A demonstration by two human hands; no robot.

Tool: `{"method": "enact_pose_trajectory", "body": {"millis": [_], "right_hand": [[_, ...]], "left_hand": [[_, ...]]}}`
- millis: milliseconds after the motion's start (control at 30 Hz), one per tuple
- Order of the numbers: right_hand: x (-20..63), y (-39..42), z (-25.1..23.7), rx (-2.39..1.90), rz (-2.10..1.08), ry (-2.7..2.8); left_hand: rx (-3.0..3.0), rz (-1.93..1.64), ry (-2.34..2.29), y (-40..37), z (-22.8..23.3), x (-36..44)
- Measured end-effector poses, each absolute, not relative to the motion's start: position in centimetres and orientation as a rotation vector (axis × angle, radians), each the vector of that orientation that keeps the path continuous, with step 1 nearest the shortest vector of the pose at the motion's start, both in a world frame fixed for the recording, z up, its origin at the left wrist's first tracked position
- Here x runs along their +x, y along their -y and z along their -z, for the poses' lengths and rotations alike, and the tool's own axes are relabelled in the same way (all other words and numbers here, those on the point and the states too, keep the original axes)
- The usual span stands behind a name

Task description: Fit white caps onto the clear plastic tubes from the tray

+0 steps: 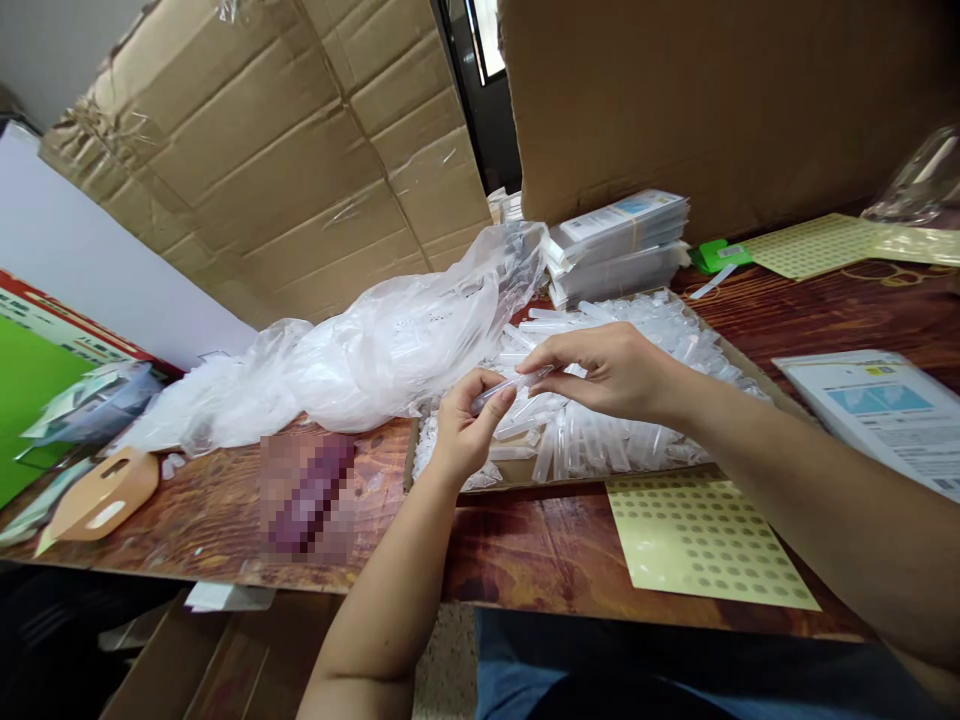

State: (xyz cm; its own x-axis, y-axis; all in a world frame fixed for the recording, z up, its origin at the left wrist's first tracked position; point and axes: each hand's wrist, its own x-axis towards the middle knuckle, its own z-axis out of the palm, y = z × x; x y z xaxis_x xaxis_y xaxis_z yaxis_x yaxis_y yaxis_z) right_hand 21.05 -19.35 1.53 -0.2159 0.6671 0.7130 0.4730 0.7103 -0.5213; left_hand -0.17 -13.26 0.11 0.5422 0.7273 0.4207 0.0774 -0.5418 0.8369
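Note:
Between my two hands is a clear plastic tube [512, 387], held slanting above a shallow cardboard tray [525, 484]. My left hand [466, 420] is closed round its lower left end, thumb on top. The fingers of my right hand [600, 372] pinch the other end, partly hiding it. Many similar clear tubes [600, 440] lie heaped in the tray under my hands, with smaller clear plastic pieces near its left side.
A white plastic bag [390, 340] lies left of the tray. Stacked clear packets [622, 245] stand behind. Yellow sticker sheets [705, 540] lie in front and at back right. A printed packet pile [874, 410] is at right, an orange handled piece [105, 497] at left.

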Motion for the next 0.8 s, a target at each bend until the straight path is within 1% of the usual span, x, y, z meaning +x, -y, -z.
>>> {"method": "enact_pose_trajectory", "body": {"millis": [67,133,200,267,400,467,533,567,700,800], "right_hand": [[21.2,19.6,-1.6,-0.955,-0.233,1.879],[21.1,19.7,-1.6,-1.074,-0.400,1.874],[20.8,19.8,-1.6,-1.236,-0.634,1.831],[20.6,19.9,-1.7,-1.355,-0.756,1.789],[20.5,20.0,-1.8,-1.267,-0.657,1.797],[20.4,19.9,-1.7,-1.242,-0.759,1.751],[20.1,19.8,-1.5,-1.309,-0.927,1.662],[20.0,19.8,-1.3,-1.347,-0.961,1.620],[19.7,19.6,-1.2,-1.313,-0.799,1.602],[19.8,19.6,-1.3,-1.358,-0.897,1.589]], "left_hand": [[2.050,-1.026,-0.647,13.4,-0.2,-0.3],[2.133,-1.020,-0.632,13.3,-0.2,-0.5],[2.216,-1.014,-0.592,13.2,-0.1,-0.5],[2.277,-1.015,-0.552,13.0,0.1,-0.5],[2.295,-0.997,-0.541,12.7,0.7,-0.4],[2.287,-1.003,-0.552,12.6,0.8,-0.4],[2.292,-1.008,-0.560,12.6,0.9,-0.4],[2.292,-1.012,-0.562,12.6,0.9,-0.4],[2.250,-1.041,-0.574,12.6,0.9,-0.4],[2.213,-1.044,-0.559,12.6,1.1,-0.3]]}}
